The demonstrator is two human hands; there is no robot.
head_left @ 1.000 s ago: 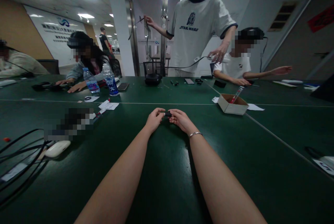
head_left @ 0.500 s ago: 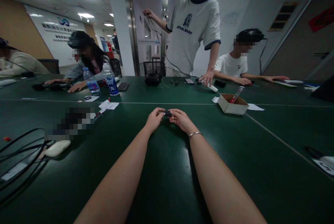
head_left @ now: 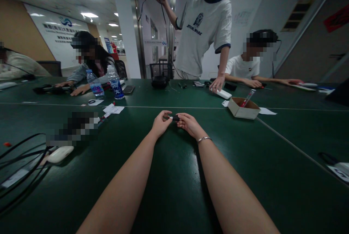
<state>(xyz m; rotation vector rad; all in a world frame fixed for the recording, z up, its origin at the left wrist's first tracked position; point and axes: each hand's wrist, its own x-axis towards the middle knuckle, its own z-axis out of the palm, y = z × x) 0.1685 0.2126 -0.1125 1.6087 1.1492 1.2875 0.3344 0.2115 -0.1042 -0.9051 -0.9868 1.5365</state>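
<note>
Both my arms reach forward over the dark green table (head_left: 174, 176). My left hand (head_left: 161, 122) and my right hand (head_left: 189, 124) meet at the middle, fingers pinched on a small black object (head_left: 175, 118) held between them just above the tabletop. What the object is I cannot make out. A thin silver bracelet (head_left: 204, 139) circles my right wrist.
An open cardboard box (head_left: 242, 108) with a red pen stands to the right. Two water bottles (head_left: 116, 87) and paper slips lie at left. Black cables (head_left: 21, 161) and a white case (head_left: 60, 154) sit near left. A standing person (head_left: 204, 34) lifts a cable; others sit around the table.
My hands stay together on the small black object, shifted slightly up. The standing person has raised one hand with the cable higher and set the other hand down on a white item on the table.
</note>
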